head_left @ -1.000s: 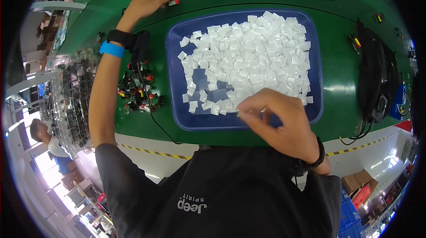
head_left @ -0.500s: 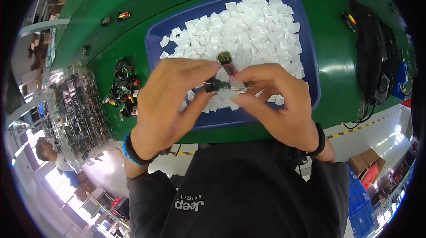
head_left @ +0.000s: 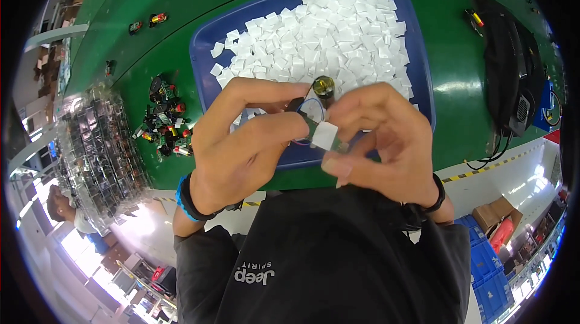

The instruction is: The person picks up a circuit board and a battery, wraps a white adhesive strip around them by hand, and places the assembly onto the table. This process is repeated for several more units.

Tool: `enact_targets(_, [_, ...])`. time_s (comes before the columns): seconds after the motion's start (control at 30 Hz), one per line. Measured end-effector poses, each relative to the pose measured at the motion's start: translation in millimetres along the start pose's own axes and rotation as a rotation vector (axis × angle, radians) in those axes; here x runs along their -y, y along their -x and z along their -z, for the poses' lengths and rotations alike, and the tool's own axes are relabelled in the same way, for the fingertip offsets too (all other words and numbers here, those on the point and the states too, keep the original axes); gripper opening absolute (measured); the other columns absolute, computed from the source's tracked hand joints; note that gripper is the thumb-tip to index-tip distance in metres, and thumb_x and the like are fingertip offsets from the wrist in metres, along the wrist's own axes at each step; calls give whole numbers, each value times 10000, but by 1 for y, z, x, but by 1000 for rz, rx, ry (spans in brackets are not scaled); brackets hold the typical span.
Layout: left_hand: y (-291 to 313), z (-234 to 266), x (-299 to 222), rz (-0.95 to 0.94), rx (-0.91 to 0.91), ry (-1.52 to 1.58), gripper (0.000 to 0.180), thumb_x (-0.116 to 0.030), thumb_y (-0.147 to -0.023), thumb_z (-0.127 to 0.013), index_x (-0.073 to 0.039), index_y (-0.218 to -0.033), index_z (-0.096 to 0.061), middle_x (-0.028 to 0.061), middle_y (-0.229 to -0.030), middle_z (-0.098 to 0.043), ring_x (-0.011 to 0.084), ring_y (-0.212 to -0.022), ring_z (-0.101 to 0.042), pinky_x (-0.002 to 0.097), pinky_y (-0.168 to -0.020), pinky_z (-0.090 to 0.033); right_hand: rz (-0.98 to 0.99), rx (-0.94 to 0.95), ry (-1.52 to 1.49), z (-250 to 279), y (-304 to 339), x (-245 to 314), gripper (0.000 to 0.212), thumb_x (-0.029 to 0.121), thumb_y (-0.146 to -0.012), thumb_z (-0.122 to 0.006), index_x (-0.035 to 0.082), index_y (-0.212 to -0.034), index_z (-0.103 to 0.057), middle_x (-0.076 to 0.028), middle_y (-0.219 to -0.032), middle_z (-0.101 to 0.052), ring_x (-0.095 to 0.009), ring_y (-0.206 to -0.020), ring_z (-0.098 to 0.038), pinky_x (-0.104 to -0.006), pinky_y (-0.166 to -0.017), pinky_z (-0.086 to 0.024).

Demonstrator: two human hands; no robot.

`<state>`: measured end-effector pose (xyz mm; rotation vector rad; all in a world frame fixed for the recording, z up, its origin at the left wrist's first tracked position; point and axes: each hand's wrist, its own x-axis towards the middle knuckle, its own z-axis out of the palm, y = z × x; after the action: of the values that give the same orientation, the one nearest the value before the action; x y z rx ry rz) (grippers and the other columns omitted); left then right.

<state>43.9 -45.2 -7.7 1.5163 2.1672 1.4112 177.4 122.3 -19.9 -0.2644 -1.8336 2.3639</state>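
Note:
My left hand (head_left: 244,139) pinches a small circuit board assembly (head_left: 311,121) between thumb and fingers, above the near part of a blue tray (head_left: 426,97). A white square pad (head_left: 325,135) lies on the board's face. Thin wires run from the board to a round yellowish-black part (head_left: 324,86) at its far side. Beside the board's right end, my right hand (head_left: 386,139) has its thumb and fingers apart, with nothing held between them. Many white square pads (head_left: 320,34) fill the tray.
Left of the tray lies a pile of similar assemblies (head_left: 164,115). Beyond it, a bubble-wrapped stack of parts (head_left: 103,149) stands at the table's left edge. On the right are a black bag (head_left: 507,70) and loose cables. A person (head_left: 63,206) is at far left.
The board has turned so its white pad faces up, its right end tilting nearer to me. My right thumb and fingers have spread apart, off the board.

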Motion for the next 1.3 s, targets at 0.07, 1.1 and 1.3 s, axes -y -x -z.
enact_targets(0.07, [-1, 3, 4, -179, 12, -188, 279, 101, -724, -712, -56, -954, -729, 129, -1029, -687, 185, -698, -640, 285, -579, -527, -236, 32, -218, 7, -6, -1, 312, -89, -860, -681, -14, -1139, -564, -104, -916, -686, -161, -729, -698, -257, -566, -586])
enact_targets(1.1, [2, 8, -2, 795, 288, 624, 254, -16, -933, -654, 45, -1157, -551, 108, -988, -649, 158, -852, -668, 280, -741, -574, -38, 26, 334, 10, -1, -20, 163, -30, -889, -693, -1, -1031, -618, -79, -894, -696, -140, -705, -668, -226, -590, -537])
enact_targets(1.3, [7, 6, 3, 759, 133, 621, 245, -28, -920, -694, 19, -1131, -579, 79, -950, -661, 115, -832, -661, 248, -730, -556, 461, 26, 767, 13, -8, -14, 187, -43, -794, -755, 8, -950, -664, -101, -970, -674, -205, -833, -642, -274, -661, -514])
